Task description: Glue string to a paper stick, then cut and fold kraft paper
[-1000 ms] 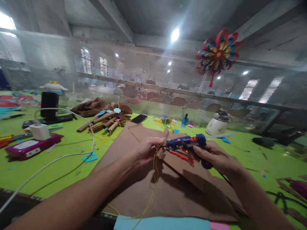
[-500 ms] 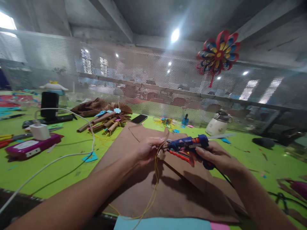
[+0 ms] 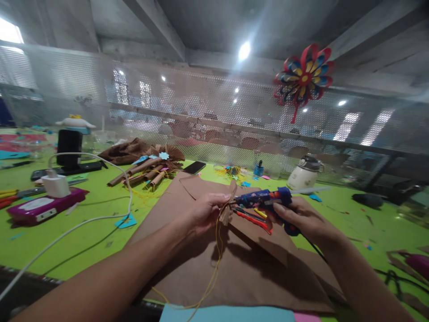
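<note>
A: Beyond the hands, a perforated screen (image 3: 201, 105); beneath them, a bright green table (image 3: 97, 248). And between the hands?

B: Folded brown paper (image 3: 225, 218), pinched between thumb and fingers of the left hand (image 3: 209, 210), with yellow thread (image 3: 217, 250) dangling below.

A: In the right hand (image 3: 303, 219)?

B: A blue glue gun (image 3: 256, 199), gripped by the handle, nozzle aimed at the paper. Touching it or just beside it: cannot tell. A pale glue stick (image 3: 310, 190) jutting from the back, above the right hand.

A: Directly under both?

B: A large brown sheet (image 3: 208, 281), with a red-handled tool (image 3: 256, 221) below the gun, between the hands.

A: Farther out?

B: Past the left hand, a dark phone (image 3: 194, 167) and brown paper rolls (image 3: 134, 171). Well to its left, a white charger (image 3: 56, 184) on a purple box (image 3: 36, 210). Past the right hand, a white jug (image 3: 303, 175); high above, a flower ornament (image 3: 304, 78).
</note>
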